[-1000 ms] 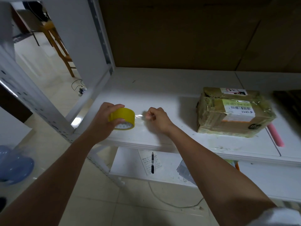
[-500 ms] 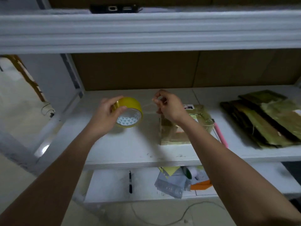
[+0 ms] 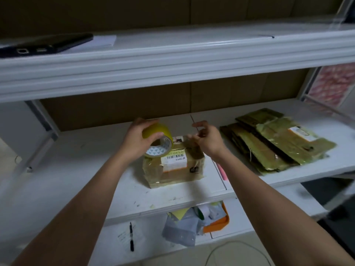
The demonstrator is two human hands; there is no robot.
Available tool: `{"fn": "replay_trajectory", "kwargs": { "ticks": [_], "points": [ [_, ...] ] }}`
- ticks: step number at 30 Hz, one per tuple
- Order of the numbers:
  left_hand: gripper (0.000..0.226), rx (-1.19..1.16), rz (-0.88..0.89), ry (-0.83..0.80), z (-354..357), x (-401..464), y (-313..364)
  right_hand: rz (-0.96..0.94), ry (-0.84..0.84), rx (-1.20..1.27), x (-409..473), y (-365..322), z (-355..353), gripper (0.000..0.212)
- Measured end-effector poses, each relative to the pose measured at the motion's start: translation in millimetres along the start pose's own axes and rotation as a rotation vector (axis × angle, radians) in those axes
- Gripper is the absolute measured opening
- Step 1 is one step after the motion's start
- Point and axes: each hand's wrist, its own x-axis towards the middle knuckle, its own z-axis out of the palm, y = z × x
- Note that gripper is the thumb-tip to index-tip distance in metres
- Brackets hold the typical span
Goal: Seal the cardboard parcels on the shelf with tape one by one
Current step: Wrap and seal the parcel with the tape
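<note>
A cardboard parcel (image 3: 176, 169) wrapped in glossy tape, with a white barcode label, lies on the middle shelf (image 3: 86, 181). My left hand (image 3: 134, 140) grips a yellow tape roll (image 3: 158, 140) just above the parcel's back left corner. My right hand (image 3: 206, 138) pinches the free end of the clear tape strip (image 3: 182, 138) over the parcel's back right part. The short strip stretches between the roll and those fingers.
Flattened taped cardboard pieces (image 3: 276, 139) lie stacked on the shelf to the right. A pink pen (image 3: 221, 170) lies beside the parcel. The upper shelf holds a dark device (image 3: 44, 44). Below are a black pen (image 3: 131, 237), grey bags (image 3: 182, 229) and an orange tray (image 3: 221, 222).
Both hands have moved right with the roll and the strip and now hover over the parcel. The view has swung up and right.
</note>
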Motion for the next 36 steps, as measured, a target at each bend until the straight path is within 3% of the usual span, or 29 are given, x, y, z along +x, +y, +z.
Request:
{"fn": "replay_trajectory", "kwargs": {
  "ticks": [6, 10, 19, 26, 36],
  "points": [
    [0.057, -0.277, -0.133, -0.035, 9.6, -11.6, -16.3, 0.103, -0.006, 0.222, 8.0, 21.8, -4.6, 0.021],
    [0.068, -0.413, -0.22, -0.149, 20.5, -16.8, -28.4, 0.123, 0.008, 0.306, 6.8, 31.6, -7.0, 0.019],
    [0.07, -0.399, -0.176, -0.158, 27.7, -17.8, -30.5, 0.112, 0.111, 0.407, 7.0, 42.8, -7.5, 0.019],
    [0.073, -0.386, -0.153, -0.184, 30.2, -8.8, -21.0, 0.244, 0.185, 0.572, 6.1, 49.2, -10.3, 0.019],
    [0.074, -0.276, -0.175, -0.178, 29.7, -5.4, -21.5, 0.318, 0.178, 0.6, 4.5, 61.3, -14.9, 0.02]
  ]
}}
